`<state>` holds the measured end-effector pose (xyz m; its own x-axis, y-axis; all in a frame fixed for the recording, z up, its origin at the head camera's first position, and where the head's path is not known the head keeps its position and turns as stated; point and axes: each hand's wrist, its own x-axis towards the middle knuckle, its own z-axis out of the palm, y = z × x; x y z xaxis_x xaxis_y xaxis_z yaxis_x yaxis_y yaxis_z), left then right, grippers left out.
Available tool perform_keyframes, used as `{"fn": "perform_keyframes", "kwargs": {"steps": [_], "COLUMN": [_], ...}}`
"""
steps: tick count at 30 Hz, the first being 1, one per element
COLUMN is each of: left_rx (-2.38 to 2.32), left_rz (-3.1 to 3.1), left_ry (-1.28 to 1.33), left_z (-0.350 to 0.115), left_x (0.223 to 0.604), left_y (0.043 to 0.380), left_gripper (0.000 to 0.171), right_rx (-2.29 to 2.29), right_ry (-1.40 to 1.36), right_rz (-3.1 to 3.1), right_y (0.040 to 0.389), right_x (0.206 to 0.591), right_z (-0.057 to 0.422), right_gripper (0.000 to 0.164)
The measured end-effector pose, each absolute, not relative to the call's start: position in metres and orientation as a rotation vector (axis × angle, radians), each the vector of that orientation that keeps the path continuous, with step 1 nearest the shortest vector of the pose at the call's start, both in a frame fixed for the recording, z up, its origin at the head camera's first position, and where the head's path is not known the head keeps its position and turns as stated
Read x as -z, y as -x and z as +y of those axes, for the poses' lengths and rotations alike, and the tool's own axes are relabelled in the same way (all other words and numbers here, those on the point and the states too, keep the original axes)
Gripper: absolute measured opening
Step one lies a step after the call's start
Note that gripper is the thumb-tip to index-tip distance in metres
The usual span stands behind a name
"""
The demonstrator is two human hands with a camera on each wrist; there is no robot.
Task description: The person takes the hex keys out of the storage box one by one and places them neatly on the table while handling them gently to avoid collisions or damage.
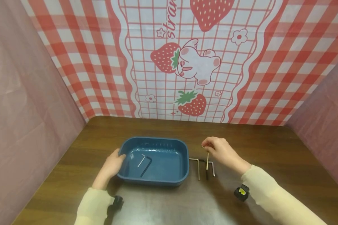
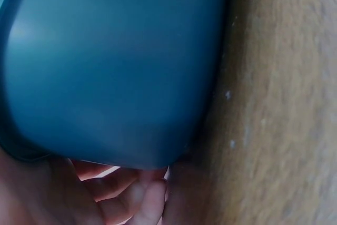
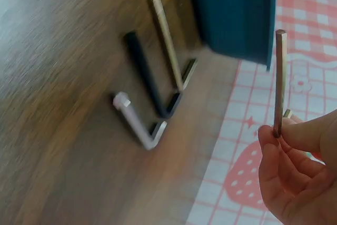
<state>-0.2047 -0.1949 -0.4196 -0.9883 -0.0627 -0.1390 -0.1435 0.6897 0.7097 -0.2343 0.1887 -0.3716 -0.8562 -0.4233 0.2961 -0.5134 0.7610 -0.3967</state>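
My right hand (image 1: pixel 222 151) pinches a brass-coloured hex key (image 3: pixel 280 80) near its bend, the long arm sticking out from the fingertips. Below it on the table lie three more L-shaped hex keys: a brass-coloured one (image 1: pixel 198 170), a black one (image 3: pixel 143 72) and a silver one (image 3: pixel 136 122). To their left stands a blue rectangular basin (image 1: pixel 188 162). At the basin's left end my left hand (image 1: pixel 112 164) grips the rim, thumb over the edge and fingers along the outer wall. Inside the basin lie a small silver hex key (image 1: pixel 141 161) and a black hex key (image 1: pixel 146 167).
The brown wooden table (image 1: pixel 169 206) carries all of this. A strawberry-print checked cloth (image 1: pixel 163 87) hangs behind its far edge. Pinkish cloths (image 1: pixel 33 109) hang at both sides. The loose keys lie close beside the basin's right wall.
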Motion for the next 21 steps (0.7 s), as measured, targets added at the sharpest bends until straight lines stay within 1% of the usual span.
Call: {"fn": "perform_keyframes", "kwargs": {"steps": [4, 11, 21], "left_rx": [-1.183, -1.169, -1.178], "left_rz": [2.790, 2.800, 2.805], "left_ry": [0.172, 0.176, 0.170], "left_z": [-0.194, -0.193, -0.194], "left_x": [0.418, 0.417, 0.419], "left_y": [0.204, 0.203, 0.204], "left_gripper": [0.046, 0.045, 0.045], "right_rx": [-0.666, -0.608, -0.588], "right_ry": [-0.748, -0.760, -0.728], "right_rz": [-2.787, -2.834, -2.903], "right_y": [0.234, 0.234, 0.233], "right_x": [0.377, 0.388, 0.400], "right_z": [0.200, 0.217, 0.231], "right_gripper": [0.008, 0.012, 0.011]}}
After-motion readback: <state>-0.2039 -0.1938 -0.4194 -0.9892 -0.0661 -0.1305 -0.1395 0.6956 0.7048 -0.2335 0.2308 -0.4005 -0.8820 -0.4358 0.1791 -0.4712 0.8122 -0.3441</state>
